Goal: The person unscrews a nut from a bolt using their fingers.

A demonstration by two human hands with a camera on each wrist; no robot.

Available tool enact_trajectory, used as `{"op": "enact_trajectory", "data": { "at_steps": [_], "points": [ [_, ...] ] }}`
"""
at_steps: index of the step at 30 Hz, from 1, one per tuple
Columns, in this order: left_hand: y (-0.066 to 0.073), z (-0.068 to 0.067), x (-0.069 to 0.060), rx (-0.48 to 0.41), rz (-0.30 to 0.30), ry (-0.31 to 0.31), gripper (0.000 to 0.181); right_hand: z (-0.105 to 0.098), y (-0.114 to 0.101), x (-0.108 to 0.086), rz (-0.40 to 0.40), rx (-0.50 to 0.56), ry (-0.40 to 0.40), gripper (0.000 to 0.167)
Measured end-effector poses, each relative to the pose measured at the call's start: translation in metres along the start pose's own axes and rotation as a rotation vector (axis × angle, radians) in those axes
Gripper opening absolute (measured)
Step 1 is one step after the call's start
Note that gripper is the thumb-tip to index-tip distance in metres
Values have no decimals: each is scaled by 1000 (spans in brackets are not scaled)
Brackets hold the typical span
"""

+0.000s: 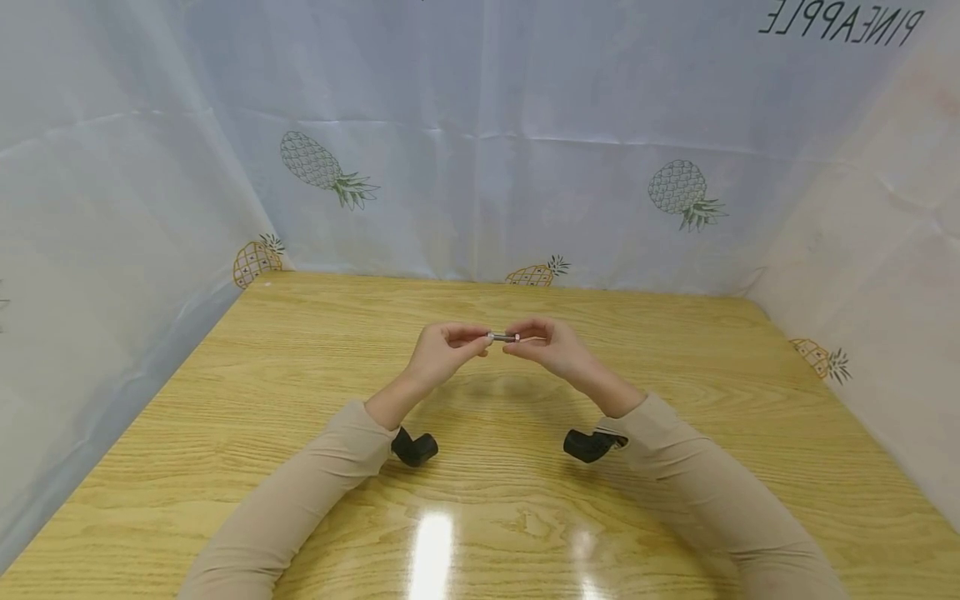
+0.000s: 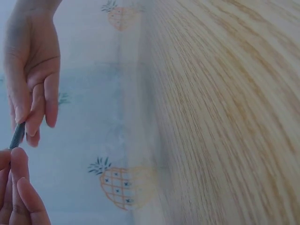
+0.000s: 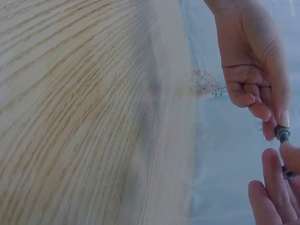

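Observation:
A short metal bolt (image 1: 504,337) is held level between both hands, above the middle of the table. My left hand (image 1: 438,354) pinches its left end between thumb and fingers, and my right hand (image 1: 558,348) pinches the right end. Threads show on the bolt's shank (image 2: 17,137) in the left wrist view, between the right hand (image 2: 35,65) above and the left fingertips (image 2: 18,164) below. From the right wrist, ringed metal pieces (image 3: 282,132) show at the left fingertips. A thicker end sits by the right fingers; the right thumb covers part of the shank.
The wooden table (image 1: 300,400) spreads under both arms. White curtains (image 1: 480,167) with printed pineapples enclose its back and sides. A black wrist camera (image 1: 416,448) sits at the left cuff, another black wrist camera (image 1: 588,446) at the right.

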State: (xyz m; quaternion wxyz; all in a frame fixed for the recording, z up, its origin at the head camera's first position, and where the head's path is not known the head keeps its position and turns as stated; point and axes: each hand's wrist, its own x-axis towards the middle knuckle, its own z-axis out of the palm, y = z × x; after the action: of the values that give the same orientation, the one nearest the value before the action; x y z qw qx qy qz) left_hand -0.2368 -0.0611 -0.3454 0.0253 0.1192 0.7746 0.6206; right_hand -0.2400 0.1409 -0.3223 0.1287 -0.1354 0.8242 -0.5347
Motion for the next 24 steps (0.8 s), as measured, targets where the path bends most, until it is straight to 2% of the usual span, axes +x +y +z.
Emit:
{"op": "enact_trajectory", "data": {
  "at_steps": [4,9,16,24],
  "points": [
    [1,0,0,4,0,0,26,-2,-1,-1,-6,-11,-39,47],
    [1,0,-1,7,4,3,25,-2,-2,-2,2,-4,-80,43],
    [0,0,0,5,7,5,26,1,-2,0,11,8,1,28],
    [1,-1,-1,1,1,6,26,1,-2,-1,11,9,38,31]
  ]
}}
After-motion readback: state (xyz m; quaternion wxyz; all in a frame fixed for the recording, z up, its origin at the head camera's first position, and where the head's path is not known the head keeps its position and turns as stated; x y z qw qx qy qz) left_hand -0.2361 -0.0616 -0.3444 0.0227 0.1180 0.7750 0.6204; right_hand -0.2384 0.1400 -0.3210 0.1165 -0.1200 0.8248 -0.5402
